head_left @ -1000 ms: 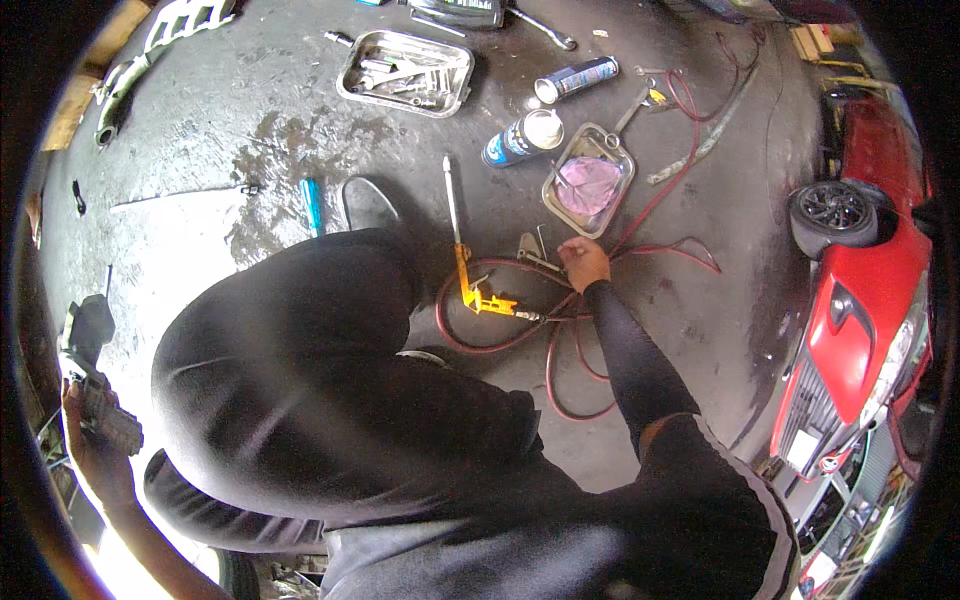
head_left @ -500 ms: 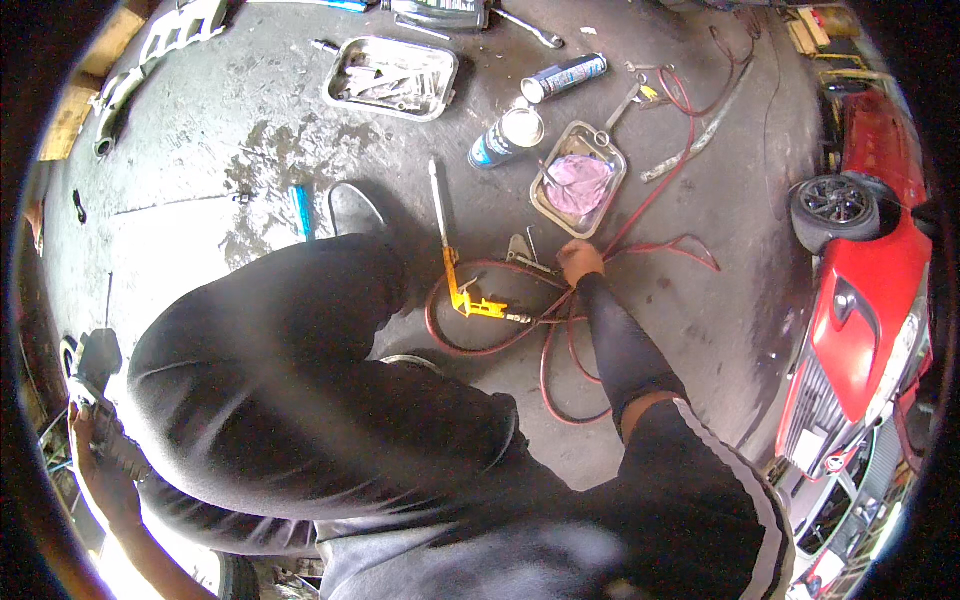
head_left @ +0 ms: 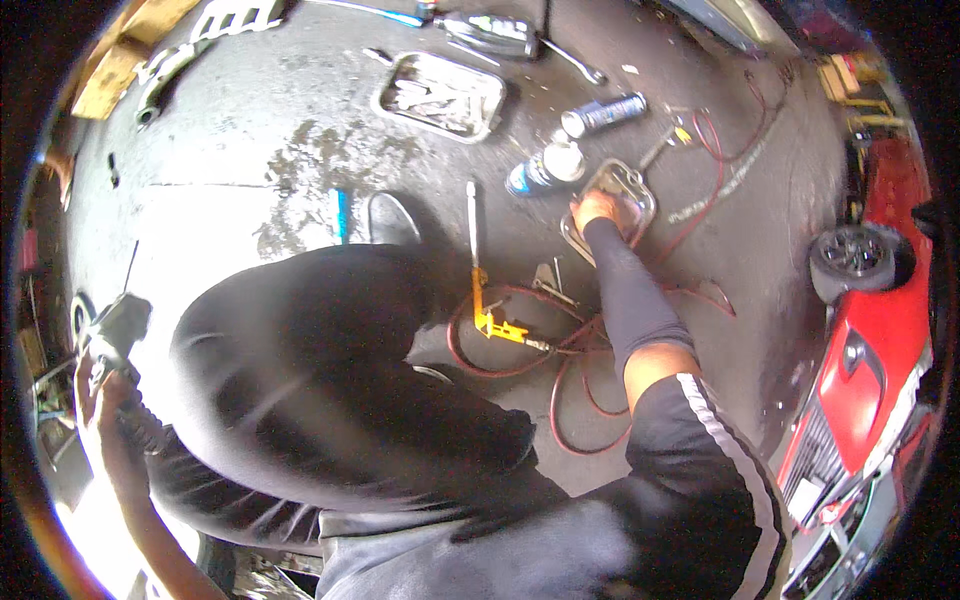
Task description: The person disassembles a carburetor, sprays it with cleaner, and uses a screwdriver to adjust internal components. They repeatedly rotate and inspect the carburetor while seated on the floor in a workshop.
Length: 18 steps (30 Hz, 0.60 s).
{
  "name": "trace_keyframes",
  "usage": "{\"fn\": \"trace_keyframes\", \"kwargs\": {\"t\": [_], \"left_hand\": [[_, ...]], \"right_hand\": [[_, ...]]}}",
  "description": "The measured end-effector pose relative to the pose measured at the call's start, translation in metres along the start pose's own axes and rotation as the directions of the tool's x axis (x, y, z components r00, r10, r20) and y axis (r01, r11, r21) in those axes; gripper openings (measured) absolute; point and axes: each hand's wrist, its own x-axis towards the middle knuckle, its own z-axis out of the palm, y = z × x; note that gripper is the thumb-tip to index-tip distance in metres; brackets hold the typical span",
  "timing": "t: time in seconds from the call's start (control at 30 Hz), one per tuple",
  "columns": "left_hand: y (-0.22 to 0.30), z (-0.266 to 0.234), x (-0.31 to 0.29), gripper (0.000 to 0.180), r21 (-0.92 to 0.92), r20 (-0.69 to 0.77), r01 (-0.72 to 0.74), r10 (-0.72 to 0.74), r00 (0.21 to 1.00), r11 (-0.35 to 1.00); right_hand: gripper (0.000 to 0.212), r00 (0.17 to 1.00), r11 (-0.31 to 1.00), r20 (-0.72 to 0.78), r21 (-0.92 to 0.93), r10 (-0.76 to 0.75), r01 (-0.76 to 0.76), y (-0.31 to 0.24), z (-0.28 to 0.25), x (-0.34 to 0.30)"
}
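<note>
At the far left, my left hand [head_left: 103, 395] is wrapped round a dark metal part [head_left: 122, 325] with a ribbed lower section; its exact kind is unclear. My right hand [head_left: 597, 207] reaches down into a small metal tray [head_left: 648, 192], where a pink rag lay earlier. Motion blur and the hand itself cover the rag, so I cannot make out what the fingers hold. A yellow air gun [head_left: 497, 326] with a long metal nozzle lies left of my right forearm, joined to a red hose [head_left: 560, 425] coiled on the floor.
Two spray cans, one upright [head_left: 545, 170] and one lying [head_left: 605, 115], are beyond the small tray. A larger tray [head_left: 500, 108] holds several metal parts. A black bottle [head_left: 490, 35] and a wrench [head_left: 575, 62] lie farther off. At the right stands a red car [head_left: 880, 340].
My right hand has moved away from the hose and bracket, forward into the small tray. The left hand still grips the dark part. The whole view has shifted slightly.
</note>
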Motion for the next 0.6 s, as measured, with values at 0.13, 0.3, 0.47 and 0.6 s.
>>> {"fn": "trace_keyframes", "kwargs": {"t": [0.13, 0.3, 0.47, 0.6], "left_hand": [[0.014, 0.032, -0.026, 0.076, 0.04, 0.023, -0.184, 0.183, 0.983, 0.982], [0.021, 0.07, -0.074, 0.074, -0.188, 0.03, -0.186, 0.195, 0.98, 0.964], [0.026, 0.102, -0.095, 0.083, -0.446, 0.158, -0.184, 0.279, 0.947, 0.876], [0.021, 0.128, -0.102, 0.069, -0.596, 0.175, -0.232, 0.405, 0.897, 0.769]], "right_hand": [[0.059, 0.986, 0.968, 0.156, -0.232, -0.056, 0.092, 0.003, 0.016, 0.034], [0.03, 0.89, 0.331, 0.453, 0.849, -0.058, -0.411, 0.046, -0.029, -0.001], [0.018, 0.961, -0.384, 0.017, 0.915, -0.274, -0.125, 0.022, -0.191, -0.126], [0.014, 0.802, -0.354, -0.369, 0.911, -0.469, 0.212, -0.056, -0.337, -0.237]]}}
